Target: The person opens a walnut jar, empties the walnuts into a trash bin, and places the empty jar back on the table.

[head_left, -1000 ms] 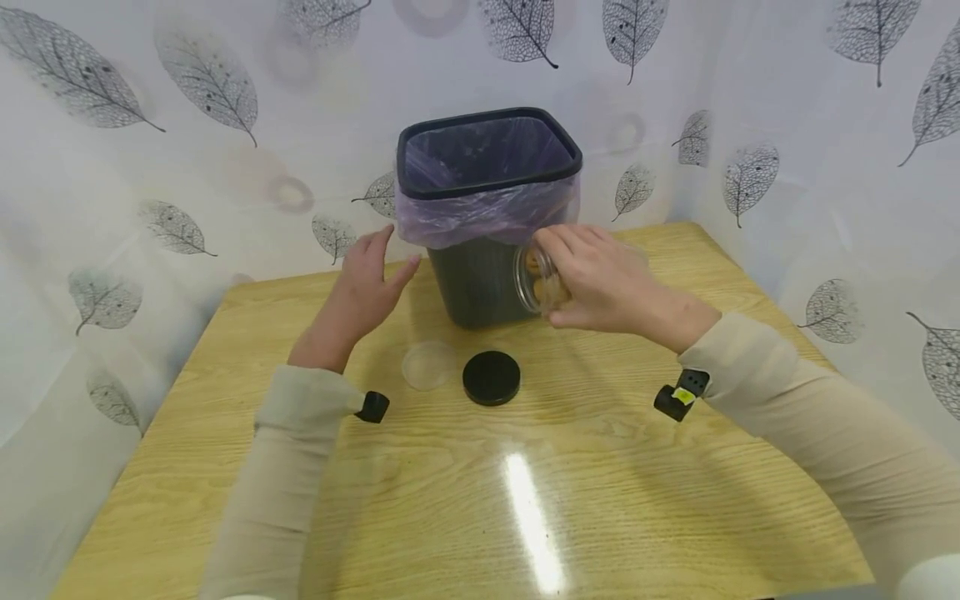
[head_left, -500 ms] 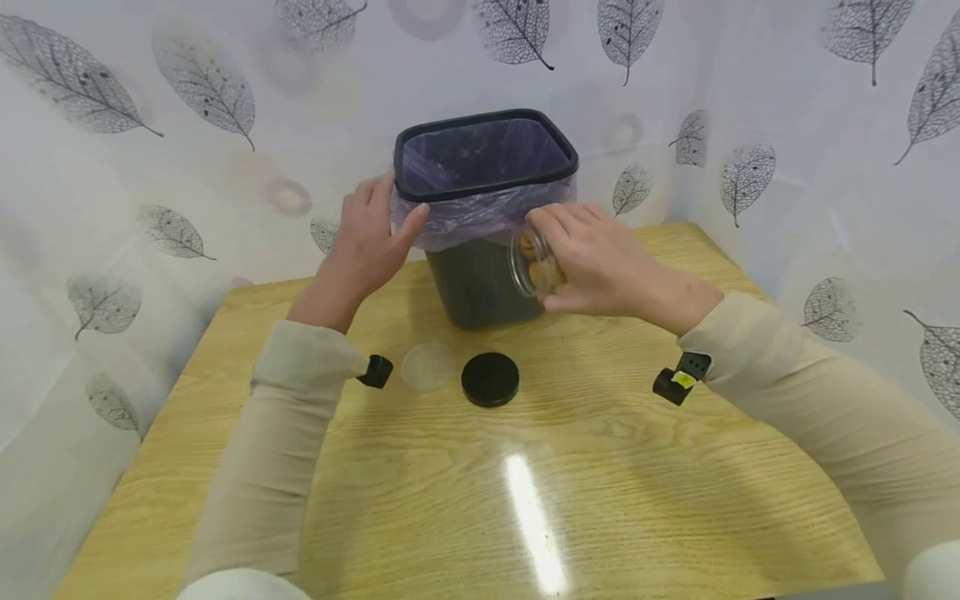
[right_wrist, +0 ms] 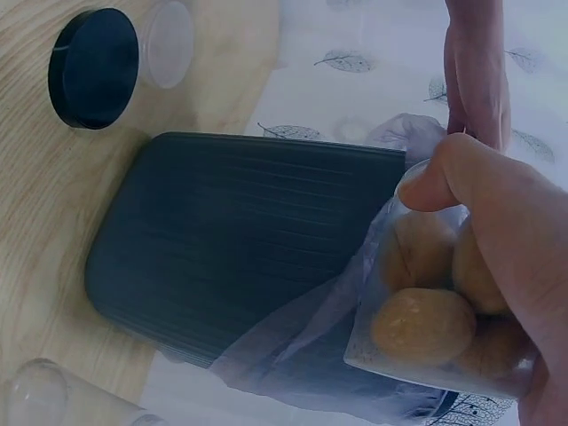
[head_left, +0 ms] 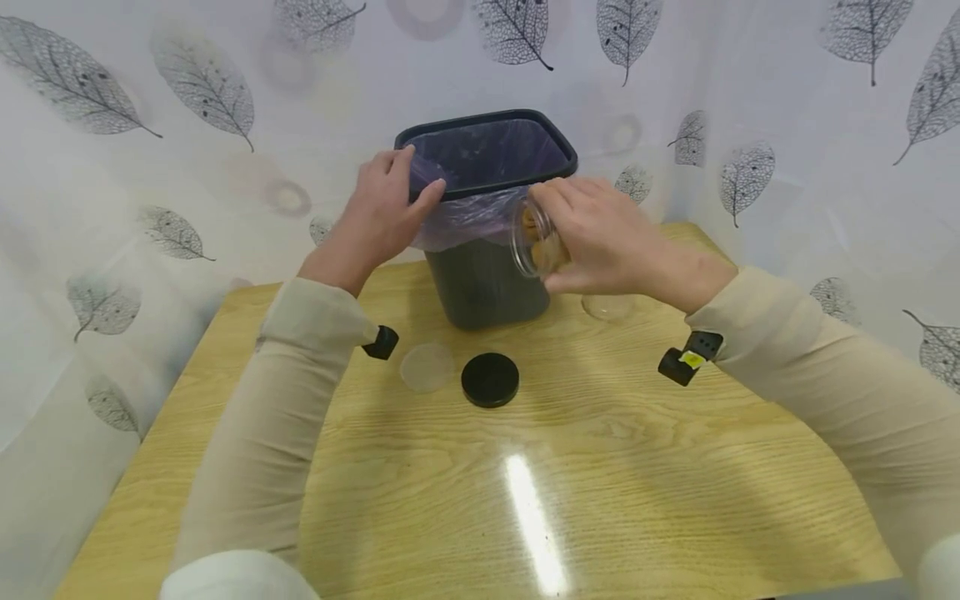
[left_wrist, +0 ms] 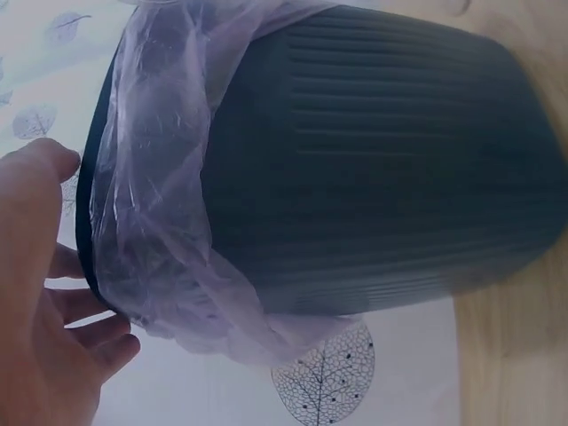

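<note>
My right hand (head_left: 600, 242) grips a clear jar (head_left: 527, 242) from above. It is tilted, its mouth towards the left, in front of the bin's right side. Several round brown pieces (right_wrist: 423, 326) show through its wall in the right wrist view. A dark waste bin (head_left: 480, 287) stands upright at the back of the table, lined with a thin purple bag (left_wrist: 160, 169) folded over its rim. My left hand (head_left: 375, 212) is at the bin's front left corner, its fingers and thumb spread along the rim (left_wrist: 86, 204).
On the wooden table (head_left: 450, 483) a black round lid (head_left: 491, 379) lies in front of the bin. To its left is a translucent disc (head_left: 427, 367). Another clear container (right_wrist: 53, 395) stands right of the bin. A leaf-patterned curtain (head_left: 300, 100) hangs behind.
My left hand has risen from beside the bin to its rim. The right hand has lifted the jar higher along the bin's front, and the container behind it has come into view.
</note>
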Tool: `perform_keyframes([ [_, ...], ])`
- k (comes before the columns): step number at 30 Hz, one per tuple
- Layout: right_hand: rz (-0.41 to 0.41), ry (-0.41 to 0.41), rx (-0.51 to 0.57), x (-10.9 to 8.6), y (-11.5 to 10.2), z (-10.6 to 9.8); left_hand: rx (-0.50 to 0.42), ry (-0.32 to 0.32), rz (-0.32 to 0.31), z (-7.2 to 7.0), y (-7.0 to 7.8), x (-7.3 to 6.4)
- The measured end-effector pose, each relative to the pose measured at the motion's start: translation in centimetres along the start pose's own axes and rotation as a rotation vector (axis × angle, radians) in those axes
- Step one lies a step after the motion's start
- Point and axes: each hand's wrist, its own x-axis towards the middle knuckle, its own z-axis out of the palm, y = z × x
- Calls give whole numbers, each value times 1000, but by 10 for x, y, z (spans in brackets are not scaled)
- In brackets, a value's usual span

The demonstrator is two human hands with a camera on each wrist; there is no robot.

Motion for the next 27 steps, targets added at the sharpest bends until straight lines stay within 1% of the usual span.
perform_keyframes([
  [3,-8,0,-4,5,1,-4,18,-35,-7,0,4,6],
  [7,-16,-1,-3,11,2,-11,36,-60,-19,0,8,15],
  [12,6,-9,7,18,4,-21,76,-86,-30,0,14,24],
  [17,38,-26,4,24,5,-32,111,-115,-46,0,16,29],
  [27,65,-46,-60,39,15,-51,161,-154,-64,0,15,36],
])
